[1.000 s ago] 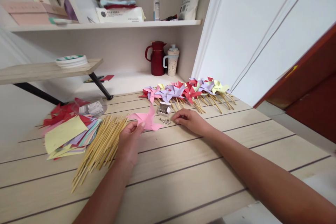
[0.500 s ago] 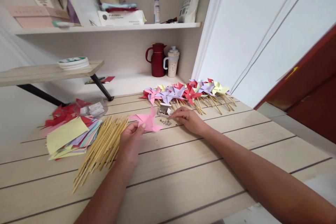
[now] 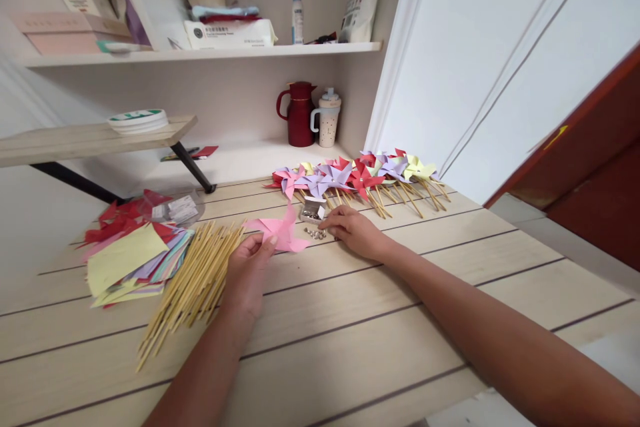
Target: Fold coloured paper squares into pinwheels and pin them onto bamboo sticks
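My left hand [image 3: 251, 267] is closed on a pink paper pinwheel [image 3: 281, 232], the thumb on top of its folded blades, just above the table. My right hand [image 3: 354, 230] rests at the edge of a small heap of metal thumbtacks [image 3: 315, 234]. Its fingers are curled and drawn together over the tacks; whatever lies between the fingertips is hidden. Behind the heap stands a small open box [image 3: 313, 209] with more tacks inside. A bundle of thin wooden sticks [image 3: 187, 287] lies left of my left hand.
Finished pinwheels [image 3: 350, 177] on sticks lie at the back right. Coloured paper squares [image 3: 125, 260] and red paper pieces [image 3: 123, 217] are piled at the left. Beyond are a small raised shelf [image 3: 95, 137], a red jug [image 3: 301, 113] and a speckled cup [image 3: 328, 121].
The right hand has shifted slightly left and its fingers have curled in over the thumbtacks. My left hand still holds the pink pinwheel in nearly the same place.
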A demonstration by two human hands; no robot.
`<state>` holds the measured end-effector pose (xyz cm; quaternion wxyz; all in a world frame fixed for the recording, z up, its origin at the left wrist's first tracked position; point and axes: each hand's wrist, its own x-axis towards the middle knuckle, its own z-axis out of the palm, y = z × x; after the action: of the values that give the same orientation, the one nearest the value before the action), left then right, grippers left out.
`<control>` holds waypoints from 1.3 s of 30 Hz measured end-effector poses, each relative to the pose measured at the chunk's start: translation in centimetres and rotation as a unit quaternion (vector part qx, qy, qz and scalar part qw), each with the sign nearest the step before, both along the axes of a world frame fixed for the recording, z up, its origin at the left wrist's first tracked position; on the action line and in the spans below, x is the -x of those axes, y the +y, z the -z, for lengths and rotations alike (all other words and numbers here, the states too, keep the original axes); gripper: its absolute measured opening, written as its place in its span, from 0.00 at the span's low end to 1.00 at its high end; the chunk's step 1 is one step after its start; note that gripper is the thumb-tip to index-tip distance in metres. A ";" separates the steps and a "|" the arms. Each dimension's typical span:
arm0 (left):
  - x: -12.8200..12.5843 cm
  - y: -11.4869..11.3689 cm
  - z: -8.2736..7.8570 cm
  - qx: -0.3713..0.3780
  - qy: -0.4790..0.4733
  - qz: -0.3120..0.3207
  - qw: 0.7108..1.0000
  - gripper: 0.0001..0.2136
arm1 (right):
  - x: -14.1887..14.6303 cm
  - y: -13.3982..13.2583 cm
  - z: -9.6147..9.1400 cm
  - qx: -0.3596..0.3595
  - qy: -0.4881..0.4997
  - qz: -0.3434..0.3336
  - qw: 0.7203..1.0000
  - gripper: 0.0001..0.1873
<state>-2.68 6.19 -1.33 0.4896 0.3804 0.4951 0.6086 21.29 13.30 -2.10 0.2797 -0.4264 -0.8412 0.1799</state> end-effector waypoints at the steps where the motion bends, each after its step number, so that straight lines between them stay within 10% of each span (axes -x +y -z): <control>1: 0.0 0.0 0.0 0.001 -0.001 -0.001 1.000 0.09 | -0.2 -0.1 -0.1 0.005 0.002 0.003 1.000 0.15; 39: 0.1 -0.1 0.2 0.003 0.026 0.004 1.000 0.11 | -0.8 -0.8 -1.1 0.066 0.038 -0.010 0.997 0.09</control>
<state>-2.74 6.09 -1.57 0.4804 0.3965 0.5080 0.5950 22.12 12.48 -0.99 0.2811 -0.4279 -0.8206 0.2540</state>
